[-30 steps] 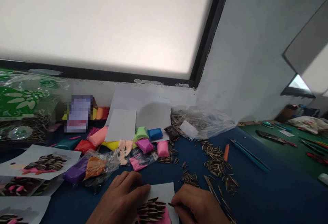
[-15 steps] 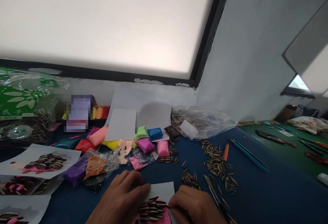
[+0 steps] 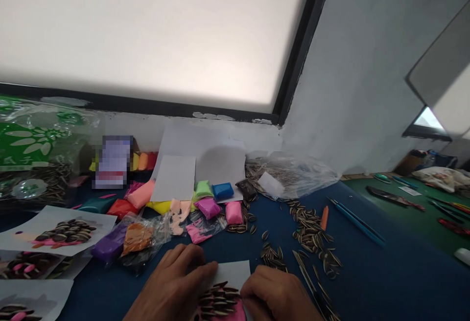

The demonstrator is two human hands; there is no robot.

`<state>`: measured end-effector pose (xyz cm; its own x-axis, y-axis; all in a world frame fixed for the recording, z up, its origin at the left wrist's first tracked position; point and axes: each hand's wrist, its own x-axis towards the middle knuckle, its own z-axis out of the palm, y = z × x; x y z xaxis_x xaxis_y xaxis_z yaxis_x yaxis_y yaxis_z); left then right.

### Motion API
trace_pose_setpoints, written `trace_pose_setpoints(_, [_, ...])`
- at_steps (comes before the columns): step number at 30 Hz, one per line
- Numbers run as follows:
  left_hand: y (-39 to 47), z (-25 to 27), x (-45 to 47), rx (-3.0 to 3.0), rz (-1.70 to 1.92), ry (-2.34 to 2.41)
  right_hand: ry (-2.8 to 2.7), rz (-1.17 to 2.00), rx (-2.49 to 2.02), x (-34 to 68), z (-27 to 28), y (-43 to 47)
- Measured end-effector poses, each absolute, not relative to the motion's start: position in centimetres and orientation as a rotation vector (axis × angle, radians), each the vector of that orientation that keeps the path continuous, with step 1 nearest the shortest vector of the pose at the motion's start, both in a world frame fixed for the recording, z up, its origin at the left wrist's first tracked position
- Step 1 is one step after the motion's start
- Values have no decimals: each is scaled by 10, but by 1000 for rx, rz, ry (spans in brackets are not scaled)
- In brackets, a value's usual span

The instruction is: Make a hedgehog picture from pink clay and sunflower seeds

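Observation:
At the bottom centre lies a white paper card [image 3: 235, 269] bearing a patch of pink clay [image 3: 238, 311]. Rows of striped sunflower seeds [image 3: 218, 299] stick out of the clay. My left hand [image 3: 176, 282] covers the card's left edge, with curled fingers and the thumb over the paper, holding it against the table. At the seeds' right side, my right hand [image 3: 281, 291] is closed in a pinch. Its fingertips meet at a seed on the edge of the clay; the hand itself partly hides this seed.
Loose seeds [image 3: 308, 228], tweezers [image 3: 306, 277], an orange stick [image 3: 324, 218] and a blue tool [image 3: 356, 220] lie to the right. Behind are clay packets [image 3: 207, 208] and a bag of seeds [image 3: 290, 174]. Finished-looking seed pictures [image 3: 62, 233] lie at left.
Both hands stay in nearly the same place. The left thumb has shifted very slightly to the right, and the seed tip at my right fingertips shows less.

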<state>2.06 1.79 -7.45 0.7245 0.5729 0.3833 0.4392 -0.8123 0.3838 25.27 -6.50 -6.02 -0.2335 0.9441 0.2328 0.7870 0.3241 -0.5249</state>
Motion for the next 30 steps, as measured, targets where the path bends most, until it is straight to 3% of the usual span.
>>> trace_pose_setpoints(8, [17, -71, 22, 2668, 688, 835, -2210, 466, -1583, 254, -43, -65])
trace_pose_setpoints(22, [19, -75, 21, 2676, 745, 802, -2471, -13, -1504, 250, -46, -63])
trace_pose_setpoints(30, [19, -77, 20, 2677, 745, 768, -2229, 328, -1600, 251, -51, -65])
